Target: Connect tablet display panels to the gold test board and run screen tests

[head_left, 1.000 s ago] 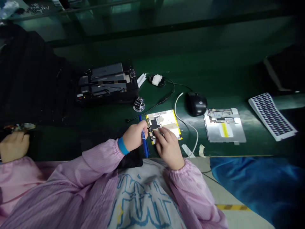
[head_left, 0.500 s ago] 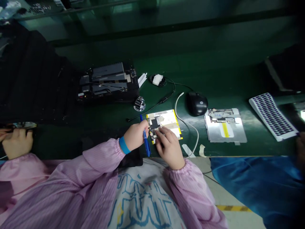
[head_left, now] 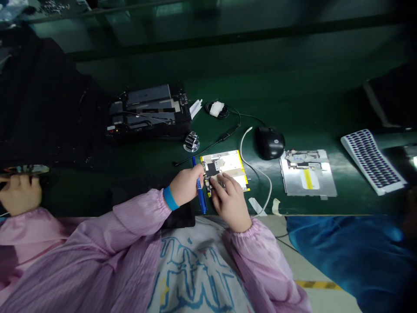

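Observation:
A blue pen (head_left: 201, 198) sticks out above and below my left hand (head_left: 185, 186), which is closed around it and wears a blue wristband. The thumb side of that hand meets the left edge of a flat silver panel (head_left: 232, 161) with yellow edging and a dark circuit board along its left part. My right hand (head_left: 230, 201) rests on the lower part of this panel, fingers stretched out and slightly bent. What lies directly under those fingertips is hidden.
Right of the panel lie a white cable (head_left: 259, 167), a black mouse (head_left: 269, 142) and a second silver panel (head_left: 321, 182). A white keyboard sheet (head_left: 373, 161) is farther right. Stacked dark device parts (head_left: 150, 108) stand at back left. A co-worker's hand (head_left: 21, 194) is at far left.
My right hand's fingers have shifted slightly left on the panel. The left hand keeps its hold on the pen. The co-worker's hand has moved a little left.

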A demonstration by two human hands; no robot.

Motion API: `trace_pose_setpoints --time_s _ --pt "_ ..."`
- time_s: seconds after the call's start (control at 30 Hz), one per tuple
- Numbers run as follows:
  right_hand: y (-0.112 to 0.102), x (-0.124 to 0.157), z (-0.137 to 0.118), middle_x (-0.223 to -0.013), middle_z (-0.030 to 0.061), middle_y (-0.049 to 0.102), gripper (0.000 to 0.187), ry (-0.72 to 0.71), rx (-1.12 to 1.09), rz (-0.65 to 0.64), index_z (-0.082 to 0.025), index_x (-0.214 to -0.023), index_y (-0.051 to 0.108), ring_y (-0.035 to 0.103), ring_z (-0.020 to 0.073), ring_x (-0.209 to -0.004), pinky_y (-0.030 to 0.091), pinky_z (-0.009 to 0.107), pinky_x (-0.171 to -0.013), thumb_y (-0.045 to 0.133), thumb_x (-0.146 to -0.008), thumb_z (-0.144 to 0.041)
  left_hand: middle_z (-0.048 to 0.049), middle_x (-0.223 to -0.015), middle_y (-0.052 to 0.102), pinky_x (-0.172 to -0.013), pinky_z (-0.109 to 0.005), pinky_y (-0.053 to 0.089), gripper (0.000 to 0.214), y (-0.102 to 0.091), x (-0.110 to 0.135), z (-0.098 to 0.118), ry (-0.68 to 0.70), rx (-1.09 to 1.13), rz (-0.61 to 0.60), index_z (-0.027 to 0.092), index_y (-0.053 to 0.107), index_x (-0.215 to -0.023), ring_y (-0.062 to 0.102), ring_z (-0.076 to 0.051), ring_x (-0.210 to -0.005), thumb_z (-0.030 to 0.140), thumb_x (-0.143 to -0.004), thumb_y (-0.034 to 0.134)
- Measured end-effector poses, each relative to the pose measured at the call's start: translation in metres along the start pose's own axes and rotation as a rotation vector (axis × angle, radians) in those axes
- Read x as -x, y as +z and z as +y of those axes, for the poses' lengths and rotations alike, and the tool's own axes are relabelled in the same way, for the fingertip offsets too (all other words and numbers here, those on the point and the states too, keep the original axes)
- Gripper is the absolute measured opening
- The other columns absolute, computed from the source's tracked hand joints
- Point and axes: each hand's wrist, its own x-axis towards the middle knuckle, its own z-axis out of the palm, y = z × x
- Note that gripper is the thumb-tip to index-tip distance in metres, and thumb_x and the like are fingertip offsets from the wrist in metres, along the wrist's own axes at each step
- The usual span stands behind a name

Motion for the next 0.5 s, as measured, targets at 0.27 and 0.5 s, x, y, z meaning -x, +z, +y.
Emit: trace_pose_setpoints --time_s 0.27,0.5 --pt "0.002 -0.005 -0.013 -0.116 0.0165 0.060 0.034 0.089 0.105 -0.052 -0.012 -0.117 0.061 0.048 0.0306 -0.116 0.043 0.048 -0.097 0.050 -0.090 -0.028 0.0025 -0.058 0.048 -0.054 -0.025 0.031 0.012 -0.001 0.000 0.001 -0.016 0.026 -0.019 0.020 0.045 -0.073 0.047 -0.013 -0.054 0.013 -0.083 0.046" --pt "0.002 0.001 -0.005 -0.119 0.0137 0.059 0.036 0.117 -0.109 0.006 -0.016 -0.124 0.056 0.050 0.0286 -0.119 0.044 0.049 -0.098 0.046 -0.091 -0.029 0.0045 -0.055 0.045 -0.052 -0.024 0.029 0.014 0.002 0.001 -0.005 0.006 0.085 0.014 0.020 0.043 -0.070 0.045 -0.012 -0.050 0.013 -0.080 0.048"
